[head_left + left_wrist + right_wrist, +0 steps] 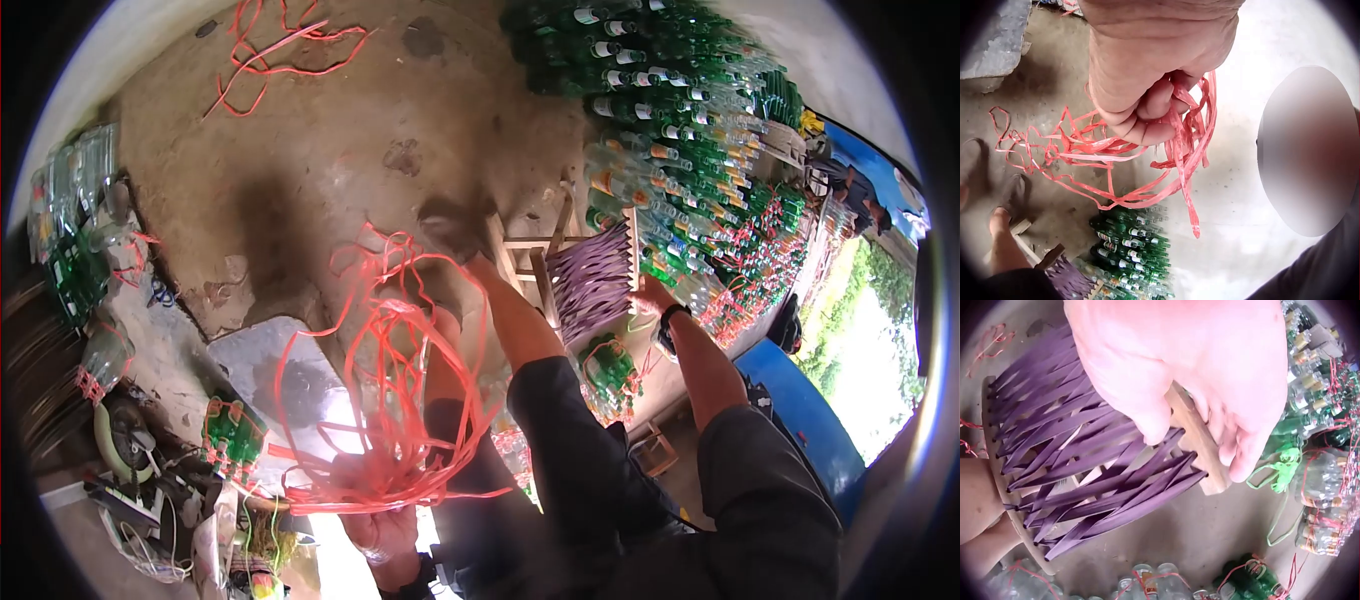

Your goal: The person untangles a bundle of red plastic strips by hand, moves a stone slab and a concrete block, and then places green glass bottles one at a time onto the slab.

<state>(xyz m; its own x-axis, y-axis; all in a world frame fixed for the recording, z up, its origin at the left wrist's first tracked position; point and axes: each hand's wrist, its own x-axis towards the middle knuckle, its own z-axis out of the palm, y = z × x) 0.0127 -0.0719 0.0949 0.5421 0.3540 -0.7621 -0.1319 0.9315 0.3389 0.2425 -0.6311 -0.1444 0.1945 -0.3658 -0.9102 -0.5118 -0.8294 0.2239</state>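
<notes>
My left hand (380, 535) holds up a loose tangle of red plastic twine (390, 494). In the left wrist view, the curled fingers (1157, 100) grip several strands, and one loose end dangles below them. To the right in the head view, my right hand (653, 297) grips the edge of a low wooden stool (590, 285) with a seat of woven purple straps. The right wrist view shows the thumb on top of the stool's rail (1194, 425), with the other fingers around its outer side. The stool is tilted, its legs pointing away toward the floor.
Rows of green and clear bottles (660, 130) fill the right side. Twine-tied bottle bundles (232, 438) stand left and a grey slab (275, 375) lies nearby. More red twine (270, 68) lies on the far floor. Light green string (1285, 470) lies by the bottles. Another person (855, 190) is far right.
</notes>
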